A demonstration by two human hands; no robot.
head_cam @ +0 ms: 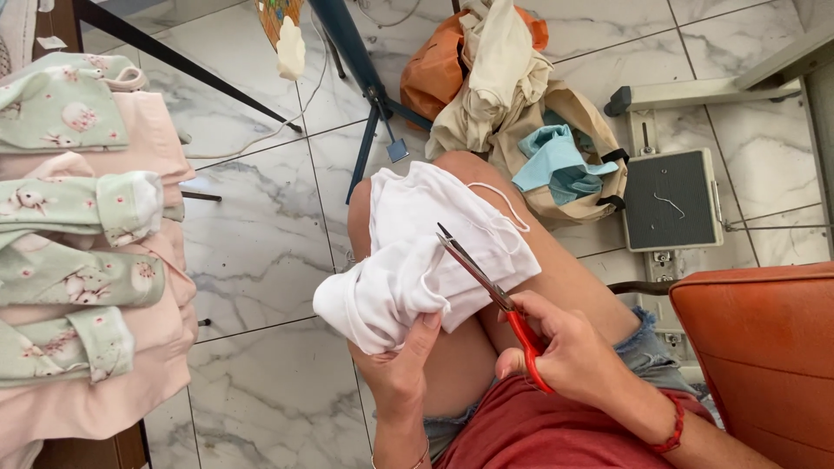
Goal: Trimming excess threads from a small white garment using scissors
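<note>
The white garment (417, 252) lies bunched over the person's bare knee, its lower fold gathered up from beneath by the left hand (401, 365), whose fingers curl closed around the cloth. Across it lie the red-handled scissors (486, 291), held by the right hand (569, 347) with fingers closed through the loops; the blades look nearly shut, their tips resting over the middle of the fabric beside a thin white cord or loose thread (502, 201). For a clean snip, my judgement is that the left hand should pull the cloth taut and flat away from the knee, so only the stray piece sits between the blades and no fold below gets caught, with the tips angled off the skin. To the left, folded green printed baby clothes (78, 260) rest on pink fabric (161, 139). Ahead on the marble floor (261, 260) lie a heap of cloth bags (512, 104) and a grey foot pedal (671, 200); an orange seat (764, 347) sits at right.
</note>
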